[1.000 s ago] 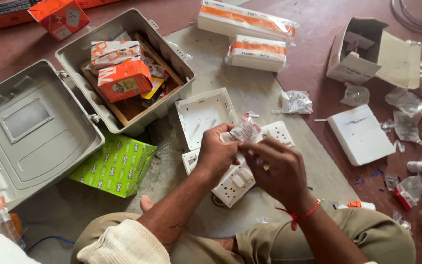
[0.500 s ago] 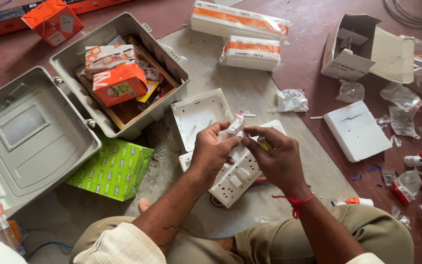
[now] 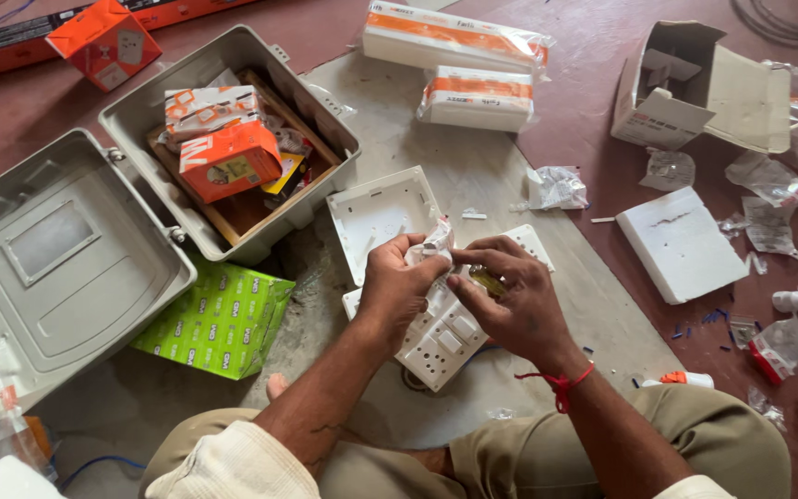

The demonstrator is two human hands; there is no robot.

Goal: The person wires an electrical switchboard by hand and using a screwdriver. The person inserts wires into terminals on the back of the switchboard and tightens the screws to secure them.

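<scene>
My left hand [image 3: 397, 285] pinches a small clear plastic packet [image 3: 436, 242] with a white part inside. My right hand [image 3: 510, 298] meets it from the right, fingertips on the same packet, with a yellowish tool handle [image 3: 486, 279] tucked in the palm. Both hands hover over a white switch plate [image 3: 443, 334] with several switches and sockets, lying on the floor. Just behind it lies a white square cover plate [image 3: 376, 214], face down.
An open grey plastic case [image 3: 140, 129] at left holds orange boxes [image 3: 229, 159]; its lid [image 3: 48, 268] lies flat. A green box [image 3: 219, 317] sits beside it. White packs [image 3: 473, 97] lie behind, a white block [image 3: 681, 245], a cardboard box [image 3: 671, 92] and torn packets at right.
Both hands stay together on the packet over the switch plate; the view has shifted slightly, and the fingers have reworked their grip on the packet.
</scene>
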